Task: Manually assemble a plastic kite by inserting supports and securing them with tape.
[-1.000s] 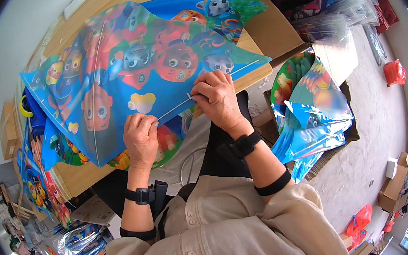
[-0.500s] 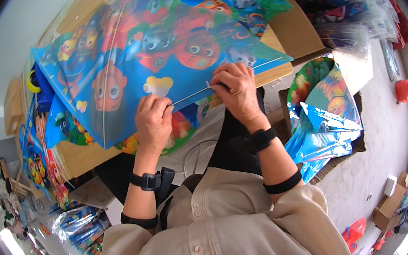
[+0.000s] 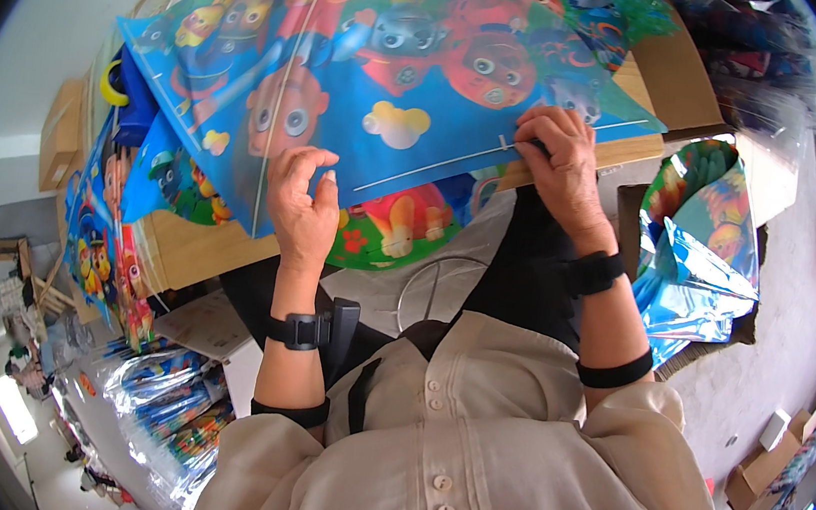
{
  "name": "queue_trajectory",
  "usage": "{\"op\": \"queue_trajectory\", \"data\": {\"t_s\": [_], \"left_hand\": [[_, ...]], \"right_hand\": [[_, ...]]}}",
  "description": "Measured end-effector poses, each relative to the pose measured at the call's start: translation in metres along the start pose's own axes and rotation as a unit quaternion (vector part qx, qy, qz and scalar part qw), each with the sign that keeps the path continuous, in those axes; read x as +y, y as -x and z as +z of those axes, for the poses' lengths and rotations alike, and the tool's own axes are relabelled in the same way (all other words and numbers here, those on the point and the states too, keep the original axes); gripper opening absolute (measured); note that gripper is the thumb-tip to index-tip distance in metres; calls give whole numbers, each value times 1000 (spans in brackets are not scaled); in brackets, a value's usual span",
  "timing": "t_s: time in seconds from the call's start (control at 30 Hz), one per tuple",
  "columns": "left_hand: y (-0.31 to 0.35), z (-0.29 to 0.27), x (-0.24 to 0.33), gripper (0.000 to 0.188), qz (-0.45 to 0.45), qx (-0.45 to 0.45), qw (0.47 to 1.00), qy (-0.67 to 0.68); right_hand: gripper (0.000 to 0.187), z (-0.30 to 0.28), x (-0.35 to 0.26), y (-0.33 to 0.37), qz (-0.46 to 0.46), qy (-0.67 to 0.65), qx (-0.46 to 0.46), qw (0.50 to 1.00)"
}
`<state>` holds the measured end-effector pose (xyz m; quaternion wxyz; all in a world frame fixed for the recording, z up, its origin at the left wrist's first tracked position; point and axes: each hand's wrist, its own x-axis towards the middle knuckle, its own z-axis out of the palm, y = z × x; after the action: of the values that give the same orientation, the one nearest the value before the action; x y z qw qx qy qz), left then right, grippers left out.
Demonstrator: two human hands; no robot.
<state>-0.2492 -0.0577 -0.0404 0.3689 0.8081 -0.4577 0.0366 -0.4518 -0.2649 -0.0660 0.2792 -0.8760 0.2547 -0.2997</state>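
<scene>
A blue kite (image 3: 339,152) printed with cartoon characters lies over the table, thin white rods running along its edges and down its middle. My right hand (image 3: 561,167) pinches the near edge, just right of a small white fitting (image 3: 503,143) on the edge rod; its fingertips are partly hidden. My left hand (image 3: 301,205) is at the same edge, nearer the kite's tip, thumb and forefinger apart with nothing between them. More printed kite material (image 3: 401,224) with a green border shows underneath, hanging past the table edge.
The wooden table (image 3: 196,256) is below the kites. A carton (image 3: 624,214) on the right holds folded printed kites (image 3: 696,248). Plastic-wrapped packs (image 3: 781,76) are piled at the far right, with others (image 3: 170,399) at the lower left. A blue item with a yellow ring (image 3: 113,83) sits far left.
My left hand has let go of the kite's edge and its fingers have parted. The right hand keeps its pinch near the fitting. The whole view has shifted, placing the kite higher and farther right.
</scene>
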Motion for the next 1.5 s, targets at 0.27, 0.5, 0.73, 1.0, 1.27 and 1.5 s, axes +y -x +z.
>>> {"op": "queue_trajectory", "data": {"t_s": [0.27,0.5,0.73,1.0,1.27,1.5], "left_hand": [[-5,6,-3,31,92,-100,990,-36],[-3,2,-19,32,43,-142,989,1],[1,1,-19,19,25,-108,994,25],[-22,7,-9,40,-44,-123,987,-96],[-29,4,-1,42,-24,-173,975,-136],[-8,-14,-60,38,-44,93,983,-150]], "right_hand": [[6,0,-1,-1,1,7,-10,1000],[6,1,-1,-1,4,10,-12,1000],[7,0,-1,-2,-15,1,-11,1000],[8,0,-2,-2,6,12,-19,1000],[7,-1,-1,-1,-5,10,-22,1000],[6,-2,-2,-3,-16,9,-22,1000]]}}
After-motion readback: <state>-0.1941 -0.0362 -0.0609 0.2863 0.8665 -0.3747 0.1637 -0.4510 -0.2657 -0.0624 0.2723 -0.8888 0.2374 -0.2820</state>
